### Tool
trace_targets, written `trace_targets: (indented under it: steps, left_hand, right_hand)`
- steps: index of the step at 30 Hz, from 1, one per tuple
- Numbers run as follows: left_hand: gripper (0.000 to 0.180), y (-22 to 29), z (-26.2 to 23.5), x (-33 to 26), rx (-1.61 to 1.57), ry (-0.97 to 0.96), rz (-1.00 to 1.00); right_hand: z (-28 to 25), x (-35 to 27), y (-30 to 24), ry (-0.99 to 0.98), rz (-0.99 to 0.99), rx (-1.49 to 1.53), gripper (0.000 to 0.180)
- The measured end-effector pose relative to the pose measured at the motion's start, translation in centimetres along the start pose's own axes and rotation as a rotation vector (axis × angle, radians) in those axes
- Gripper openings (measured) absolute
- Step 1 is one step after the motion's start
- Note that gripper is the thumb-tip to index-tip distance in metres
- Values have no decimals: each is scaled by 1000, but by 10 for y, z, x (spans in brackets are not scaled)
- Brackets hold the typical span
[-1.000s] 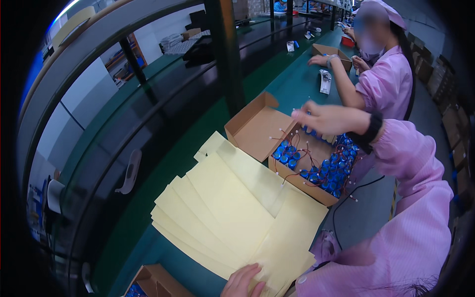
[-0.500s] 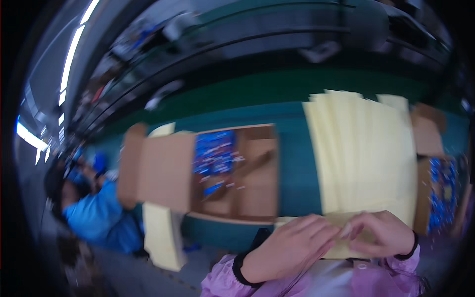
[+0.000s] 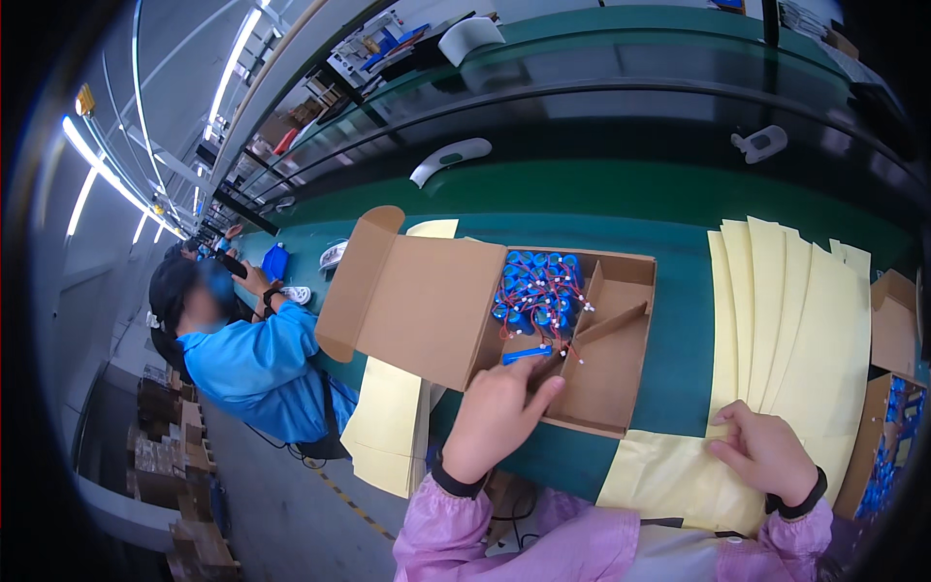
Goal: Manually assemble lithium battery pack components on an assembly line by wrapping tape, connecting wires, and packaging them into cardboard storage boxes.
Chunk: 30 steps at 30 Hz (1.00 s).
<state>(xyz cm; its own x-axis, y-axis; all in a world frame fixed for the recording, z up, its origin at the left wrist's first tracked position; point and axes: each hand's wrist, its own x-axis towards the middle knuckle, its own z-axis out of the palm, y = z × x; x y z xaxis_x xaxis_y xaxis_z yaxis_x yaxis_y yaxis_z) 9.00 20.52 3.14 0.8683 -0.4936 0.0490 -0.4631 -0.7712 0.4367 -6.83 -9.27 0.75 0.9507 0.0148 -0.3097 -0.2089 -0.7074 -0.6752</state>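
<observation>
My left hand point(image 3: 499, 412) reaches over the near wall of an open cardboard box point(image 3: 635, 388). Its fingers are apart, with the index fingertip at a blue battery point(image 3: 527, 356) lying in the near left compartment. Behind it, blue batteries point(image 3: 538, 281) with red wires and small white connectors stand packed upright in the far left compartment. With bent fingers, my right hand point(image 3: 766, 456) is closed at the edge of a pale yellow envelope point(image 3: 669, 475) in front of me; its grip is partly hidden.
A fanned stack of yellow envelopes point(image 3: 776, 301) lies to the right, beside another box of blue batteries point(image 3: 887, 436). More yellow sheets point(image 3: 388, 417) stick out under the box flap point(image 3: 427, 301). A co-worker in blue point(image 3: 262, 369) sits at the left. White curved parts point(image 3: 451, 158) lie farther back.
My left hand has left the envelope and moved left and up to the battery in the box. My right hand stays by the envelope. The view has swung, shifting the box rightward.
</observation>
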Motion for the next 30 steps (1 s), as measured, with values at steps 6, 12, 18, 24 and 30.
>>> trace_targets:
  steps: [6, 12, 18, 24, 30]
  left_hand:
    - [28, 25, 17, 8, -284, -184, 12]
    - [34, 41, 20, 12, -308, -295, -55]
    - [37, 37, 12, 2, -255, -229, -137]
    - [36, 31, 8, 4, -211, -321, -36]
    - [38, 38, 7, 14, -17, -194, 102]
  right_hand:
    - [-3, 3, 4, -25, -15, 19, 30]
    - [-4, 1, 11, -41, -9, 70, 28]
    - [-7, 1, 11, -48, -50, 104, 24]
    - [-6, 1, 15, -40, -63, 125, 23]
    - [-7, 0, 15, -33, -75, 128, 23]
